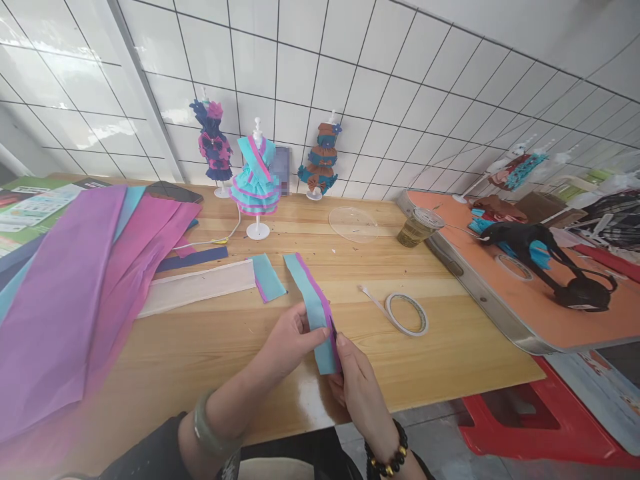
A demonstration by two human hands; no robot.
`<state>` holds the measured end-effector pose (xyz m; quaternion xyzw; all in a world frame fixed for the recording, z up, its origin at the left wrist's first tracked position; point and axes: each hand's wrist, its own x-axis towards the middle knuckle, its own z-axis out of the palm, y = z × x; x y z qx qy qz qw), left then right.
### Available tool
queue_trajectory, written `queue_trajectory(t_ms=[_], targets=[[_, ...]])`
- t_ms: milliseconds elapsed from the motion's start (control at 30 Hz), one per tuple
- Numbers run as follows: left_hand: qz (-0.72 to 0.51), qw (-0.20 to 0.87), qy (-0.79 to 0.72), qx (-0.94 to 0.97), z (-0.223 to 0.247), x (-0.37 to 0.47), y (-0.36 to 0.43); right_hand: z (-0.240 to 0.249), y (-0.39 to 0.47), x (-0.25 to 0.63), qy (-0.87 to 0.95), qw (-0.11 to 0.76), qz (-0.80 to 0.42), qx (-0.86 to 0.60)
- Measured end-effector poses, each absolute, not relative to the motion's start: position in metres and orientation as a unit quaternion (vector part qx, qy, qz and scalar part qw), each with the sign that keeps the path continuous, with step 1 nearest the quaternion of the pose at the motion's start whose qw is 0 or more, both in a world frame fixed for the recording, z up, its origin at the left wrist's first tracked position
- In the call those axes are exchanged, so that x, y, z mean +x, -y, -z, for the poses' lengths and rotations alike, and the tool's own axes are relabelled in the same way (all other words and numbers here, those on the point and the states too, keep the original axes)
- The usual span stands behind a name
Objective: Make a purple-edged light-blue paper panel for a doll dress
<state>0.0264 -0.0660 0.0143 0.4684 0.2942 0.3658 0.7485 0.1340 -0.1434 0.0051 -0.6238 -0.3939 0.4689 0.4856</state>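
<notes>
My left hand [293,337] pinches a light-blue crepe paper strip [311,303] with a purple band along its right edge. The strip slants over the front of the table. At its lower right edge, my right hand [356,373] is closed on what look like dark scissors [334,327], mostly hidden by the fingers and paper. A short blue piece with purple trim [270,277] lies beyond my left hand, against a long white strip [200,288]. To the right rests a roll of double-sided tape [407,313] with its end pulled loose.
Purple and pink paper sheets [65,267] cover the table's left side. Small dress forms in paper dresses, one turquoise [255,180], stand by the tiled wall. A cup of liquid [419,228] sits near an orange-topped table [500,280] holding a black glue gun [540,253]. Below is a red stool [530,420].
</notes>
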Motion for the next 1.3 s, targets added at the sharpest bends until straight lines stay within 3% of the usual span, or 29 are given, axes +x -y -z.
queue_trajectory(t_ms=[200, 1300], targets=[[-0.372, 0.749, -0.29, 0.466, -0.013, 0.027, 0.066, -0.008, 0.143, 0.134, 0.336, 0.481, -0.53, -0.612], [-0.399, 0.758, -0.305, 0.417, -0.005, 0.023, 0.062, -0.002, 0.146, 0.134, 0.413, 0.445, -0.482, -0.632]])
